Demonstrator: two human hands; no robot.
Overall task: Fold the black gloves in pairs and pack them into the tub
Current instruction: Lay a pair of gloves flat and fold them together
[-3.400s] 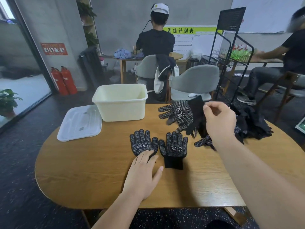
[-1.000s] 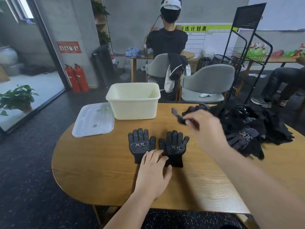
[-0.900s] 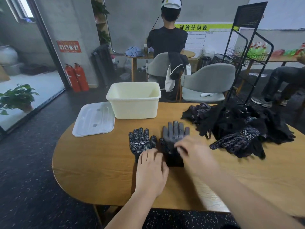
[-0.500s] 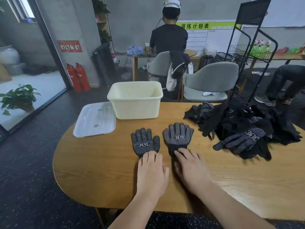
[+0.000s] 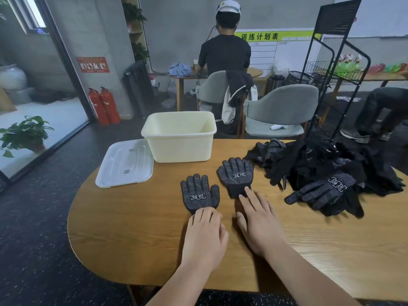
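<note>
- since a second ago, your right hand (image 5: 258, 224) has left the glove pile (image 5: 326, 173) right of the tub (image 5: 180, 138).
- both hands lie flat and apart, gripping nothing. right fingertips touch the right glove (image 5: 235, 176) at its cuff, and your left hand (image 5: 205, 237) rests on the left glove (image 5: 199, 195).
- both gloves lie in front of the tub.
- you seem to be pairing them. next, stack, fold, then pack.

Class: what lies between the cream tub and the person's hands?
Two black dotted gloves lying flat, fingers toward the tub: the left glove and the right glove, seen in the head view.
</note>
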